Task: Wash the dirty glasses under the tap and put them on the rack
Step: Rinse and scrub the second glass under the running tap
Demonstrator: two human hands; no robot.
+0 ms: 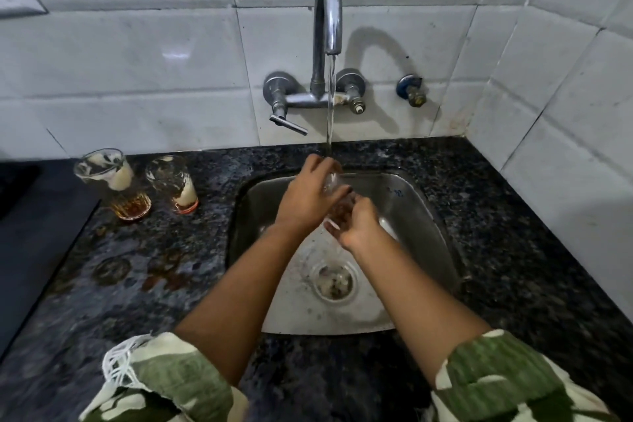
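Observation:
A clear glass (337, 193) is held over the steel sink (421, 216), right under the water that runs from the chrome tap (328, 10). My left hand (308, 197) wraps around its upper part. My right hand (356, 223) cups its lower end from the right. Both hands hide most of the glass. Two dirty glasses stand on the dark granite counter left of the sink: a larger one (114, 181) with cream residue and brown liquid at its base, and a smaller one (174, 183) with cream residue. No rack is in view.
The tap's lever handle (287, 123) points down and right on the tiled wall, and a small blue valve (412, 91) sits right of it. Brown spill rings (137, 271) stain the counter (513, 250) left of the sink. A drain strainer (334, 281) lies in the basin.

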